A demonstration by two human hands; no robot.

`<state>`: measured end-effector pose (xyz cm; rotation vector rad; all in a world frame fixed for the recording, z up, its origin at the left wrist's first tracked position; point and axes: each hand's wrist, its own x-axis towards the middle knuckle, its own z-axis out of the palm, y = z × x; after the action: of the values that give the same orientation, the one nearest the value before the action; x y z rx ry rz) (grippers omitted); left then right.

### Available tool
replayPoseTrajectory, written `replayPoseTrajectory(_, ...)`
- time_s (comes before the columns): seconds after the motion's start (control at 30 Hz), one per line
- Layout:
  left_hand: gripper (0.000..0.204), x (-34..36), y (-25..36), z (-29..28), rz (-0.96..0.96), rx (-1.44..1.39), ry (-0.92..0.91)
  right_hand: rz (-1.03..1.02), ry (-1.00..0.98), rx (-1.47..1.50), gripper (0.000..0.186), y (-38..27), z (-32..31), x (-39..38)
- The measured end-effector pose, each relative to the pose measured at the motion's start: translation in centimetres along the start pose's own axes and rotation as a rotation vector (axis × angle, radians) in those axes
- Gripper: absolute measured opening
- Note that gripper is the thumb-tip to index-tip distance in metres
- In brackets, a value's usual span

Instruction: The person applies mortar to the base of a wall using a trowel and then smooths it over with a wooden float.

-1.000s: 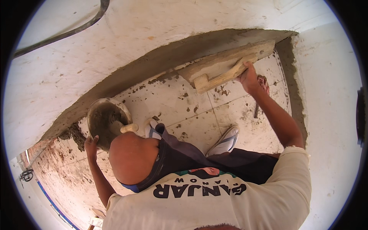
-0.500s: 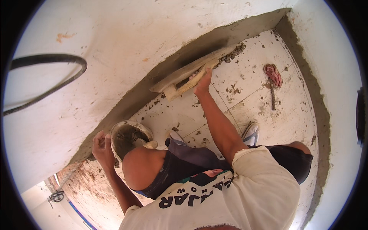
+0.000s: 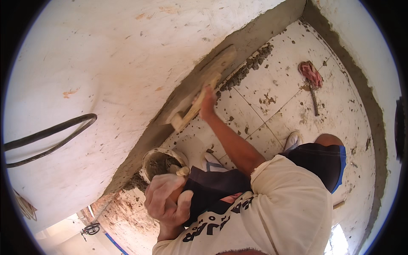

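In the head view, a round whitish bucket (image 3: 176, 154) holds wet grey mortar (image 3: 158, 164) and a tool with pale rounded handle (image 3: 183, 171) (its other end is hard to see). Beyond the bucket, the right hand (image 3: 208, 104) is clamped on a long wooden float (image 3: 215, 80) at the grey wall strip (image 3: 259, 34). Before the bucket, the left hand (image 3: 168, 200) hangs apart, fingers half bent.

The right arm (image 3: 233, 142) stretches toward 11 o'clock, and the right hand (image 3: 207, 104) at its end is closed in a grip, slightly blurred. The left hand (image 3: 166, 202), near 7 o'clock of the view, is held high, its fingers (image 3: 155, 196) loosely bent and the thumb (image 3: 184, 206) standing apart on the 3 o'clock side.
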<state>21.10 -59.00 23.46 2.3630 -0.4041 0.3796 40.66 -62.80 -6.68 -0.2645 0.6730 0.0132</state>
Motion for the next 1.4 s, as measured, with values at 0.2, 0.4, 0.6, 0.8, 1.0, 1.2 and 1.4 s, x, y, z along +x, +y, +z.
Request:
replayPoseTrajectory(0.2,0.03,1.6,-1.9,1.8,-0.019,0.185,-0.122,-0.216,-0.176,-0.218,0.041,-0.5,5.5,-5.4)
replayPoseTrajectory(0.4,0.03,0.2,-2.0,0.6,-0.061,0.163,-0.06,-0.416,0.053,-0.41,0.03,-11.1,4.6,1.6)
replayPoseTrajectory(0.6,0.033,-0.4,-1.8,-0.1,-0.147,0.184,-0.109,-0.178,0.048,-0.27,0.038,-4.2,0.0,2.3)
replayPoseTrajectory(0.8,0.033,0.6,-1.8,1.1,-0.094,0.128,-0.218,-0.218,-0.203,-0.211,0.061,5.8,3.9,-6.5)
replayPoseTrajectory(1.0,0.032,0.8,-2.2,1.0,-0.131,0.219,-0.202,-0.739,0.134,-0.826,0.076,-7.8,5.1,1.0)
replayPoseTrajectory(1.2,0.034,-1.0,-2.6,-0.1,-0.214,0.218,-0.158,-0.657,0.166,-0.712,0.051,-26.3,2.1,11.3)
replayPoseTrajectory(1.4,0.036,1.3,-1.8,0.7,-0.126,0.228,-0.166,-0.348,0.144,-0.355,0.03,-14.4,0.1,9.1)
